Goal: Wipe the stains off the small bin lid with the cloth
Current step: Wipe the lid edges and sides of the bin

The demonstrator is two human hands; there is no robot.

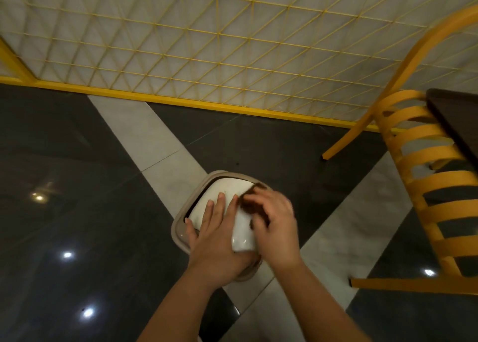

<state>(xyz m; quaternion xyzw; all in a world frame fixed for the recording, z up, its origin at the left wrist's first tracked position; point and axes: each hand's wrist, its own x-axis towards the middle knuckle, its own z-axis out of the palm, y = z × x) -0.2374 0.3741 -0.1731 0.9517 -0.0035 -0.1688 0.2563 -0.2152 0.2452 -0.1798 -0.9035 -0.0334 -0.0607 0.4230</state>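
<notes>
The right hand [271,220] is curling around a dark brown cloth [252,199] and pressing it onto the far right part of the small bin lid [227,194]; its outline is blurring, so it is probably rubbing. The left hand [212,228] is lying spread on the lid's near left, fingers straight, thumb reaching toward the rim, steadying it. The lid is sitting on its small bin [181,228], which is standing on the floor [77,160] beside the left hand's wrist.

Judging from this, the lid looks like a swing flap, so hard scrubbing could be tipping it inward or sliding the light bin across the polished floor if the left hand eases off.

The lid is white, smooth, glossy and domed; the rim is taupe plastic with rounded corners; the cloth looks coarse. Right of the bin, a yellow slatted chair [424,186] is standing.
</notes>
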